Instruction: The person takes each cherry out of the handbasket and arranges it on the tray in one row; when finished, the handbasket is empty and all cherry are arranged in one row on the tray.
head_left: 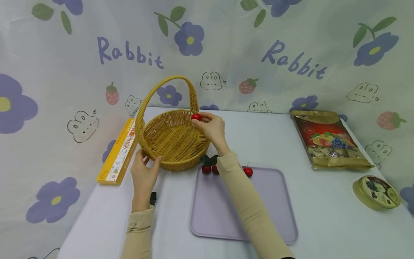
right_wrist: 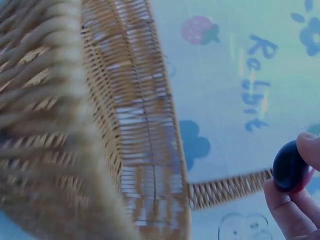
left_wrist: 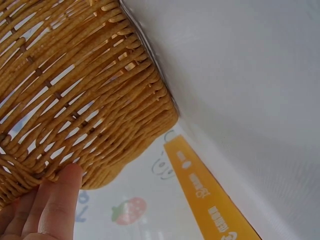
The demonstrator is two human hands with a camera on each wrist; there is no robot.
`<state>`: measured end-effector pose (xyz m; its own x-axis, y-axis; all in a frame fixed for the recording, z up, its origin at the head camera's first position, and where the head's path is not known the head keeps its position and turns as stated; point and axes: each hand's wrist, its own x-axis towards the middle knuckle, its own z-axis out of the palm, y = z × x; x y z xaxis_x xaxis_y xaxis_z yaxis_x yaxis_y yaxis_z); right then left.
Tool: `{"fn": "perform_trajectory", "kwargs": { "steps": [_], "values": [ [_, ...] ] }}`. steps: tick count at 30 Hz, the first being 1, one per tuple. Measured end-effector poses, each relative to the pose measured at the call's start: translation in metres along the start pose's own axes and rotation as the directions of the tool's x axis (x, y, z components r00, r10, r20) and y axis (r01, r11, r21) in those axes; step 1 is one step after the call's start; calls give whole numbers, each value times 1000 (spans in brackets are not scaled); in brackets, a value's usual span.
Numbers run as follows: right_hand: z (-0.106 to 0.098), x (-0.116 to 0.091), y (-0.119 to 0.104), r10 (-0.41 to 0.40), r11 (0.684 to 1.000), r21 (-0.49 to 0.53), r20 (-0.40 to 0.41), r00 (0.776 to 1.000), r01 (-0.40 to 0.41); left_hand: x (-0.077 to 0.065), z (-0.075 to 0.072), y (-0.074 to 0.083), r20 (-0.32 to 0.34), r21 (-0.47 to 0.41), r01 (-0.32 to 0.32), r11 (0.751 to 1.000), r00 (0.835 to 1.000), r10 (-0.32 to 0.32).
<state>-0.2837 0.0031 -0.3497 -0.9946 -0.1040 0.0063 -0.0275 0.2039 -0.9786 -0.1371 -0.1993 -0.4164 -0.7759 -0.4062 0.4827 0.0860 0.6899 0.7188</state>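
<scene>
A wicker basket (head_left: 179, 165) with a tall arched handle stands on the table, its left side in my left hand (head_left: 144, 176). That hand grips the wall near the base of the handle; in the left wrist view its fingers (left_wrist: 60, 205) lie against the outer weave. Over the basket's right rim, my right hand (head_left: 211, 129) pinches a red cherry (head_left: 196, 116) between thumb and fingers. The cherry (right_wrist: 290, 167) looks dark in the right wrist view. More cherries (head_left: 248, 172) with dark green leaves (head_left: 208, 160) lie at the back edge of a lilac tray (head_left: 271, 223), partly hidden by my right sleeve.
Left of the basket lies a yellow pasta box (head_left: 111, 162). A fruit-printed bag (head_left: 333, 144) and a round gold tin (head_left: 376, 192) are on the right side of the white table (head_left: 171, 223). Behind hangs a patterned cloth (head_left: 233, 43).
</scene>
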Motion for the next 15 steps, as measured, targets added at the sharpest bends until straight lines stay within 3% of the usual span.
{"fn": "perform_trajectory", "kwargs": {
  "steps": [7,15],
  "values": [
    [-50,-11,26,55,990,133,-131,990,-37,-3,7,-2,18,-22,24,999,1000,-23],
    [-128,-34,68,186,971,203,-314,931,-125,0,7,-4,-19,0,13,1000,1000,-13]
  ]
}}
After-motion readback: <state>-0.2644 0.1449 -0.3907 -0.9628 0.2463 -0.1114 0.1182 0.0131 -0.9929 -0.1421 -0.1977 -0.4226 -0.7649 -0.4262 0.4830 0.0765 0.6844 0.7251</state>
